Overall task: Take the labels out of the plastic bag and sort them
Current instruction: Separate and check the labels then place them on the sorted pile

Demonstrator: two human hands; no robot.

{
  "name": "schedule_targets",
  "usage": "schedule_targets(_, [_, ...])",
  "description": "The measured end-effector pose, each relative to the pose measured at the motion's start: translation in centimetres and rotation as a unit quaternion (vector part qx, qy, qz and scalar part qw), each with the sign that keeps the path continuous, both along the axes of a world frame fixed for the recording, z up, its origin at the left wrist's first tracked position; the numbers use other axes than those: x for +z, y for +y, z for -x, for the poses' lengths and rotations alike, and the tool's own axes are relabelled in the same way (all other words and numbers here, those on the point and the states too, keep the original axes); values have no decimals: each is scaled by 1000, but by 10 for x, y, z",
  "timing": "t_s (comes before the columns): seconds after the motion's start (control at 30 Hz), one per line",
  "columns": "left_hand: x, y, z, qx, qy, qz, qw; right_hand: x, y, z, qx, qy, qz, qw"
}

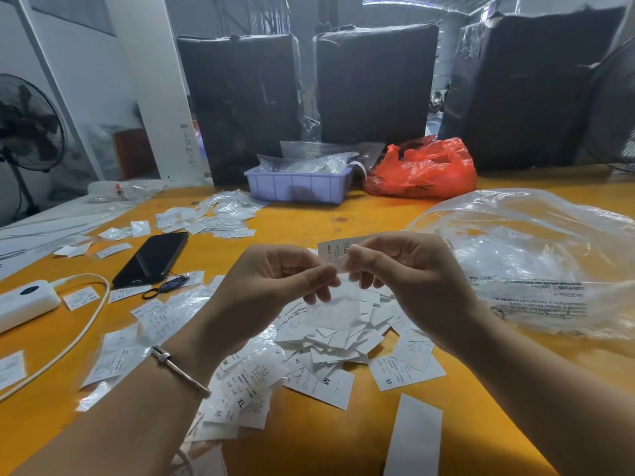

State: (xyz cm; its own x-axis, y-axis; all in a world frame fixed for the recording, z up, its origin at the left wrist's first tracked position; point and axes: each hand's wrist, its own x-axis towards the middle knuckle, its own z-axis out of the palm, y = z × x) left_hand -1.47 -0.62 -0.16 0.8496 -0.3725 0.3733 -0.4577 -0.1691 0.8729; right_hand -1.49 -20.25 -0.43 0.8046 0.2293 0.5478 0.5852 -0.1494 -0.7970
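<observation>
Premises present as a garment-trade packing or warehouse area. Three large bales wrapped in black plastic stand along the far edge of a yellow worktop. Loose white size labels, printed M, S and XL, lie heaped on it, beside clear printed polybags. A lilac plastic bin holds further bagged stock, with a red carrier bag adjacent. Industrial pedestal fans stand at both sides. High roof structure is visible overhead.
</observation>
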Motion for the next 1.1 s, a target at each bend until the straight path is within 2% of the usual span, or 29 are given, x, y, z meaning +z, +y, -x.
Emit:
schedule_targets(0.23, [0,-1,1,7,-9,-14,1000,2,-2,1,-35,-33,69,996])
schedule_targets(0.37, [0,-1,2,8,-9,-29,999,1,-1,0,-49,-39,72,995])
schedule_targets(0.43, [1,0,3,18,-15,-16,1000,1,-2,-1,-28,-4,64,998])
schedule_targets(0.57, [2,0,5,31,-14,23,999,-1,-5,-3,74,125,96,985])
schedule_targets(0.67, [3,-1,5,30,-8,32,999,-3,-6,-6,107,163,72,978])
schedule_targets(0.77, [3,2,1,26,7,21,999,-2,-9,-7,92,153,10,984])
schedule_targets(0.9, [0,4,-2,-6,47,-56,997,-1,-13,-10,36,126,-50,990])
schedule_targets(0.97, [-2,1,-1,-25,54,-89,994,0,-12,-8,7,81,-12,997])
schedule_targets(1.1, [-2,-3,-1,7,14,-118,993,1,-7,-4,-44,-27,156,986])
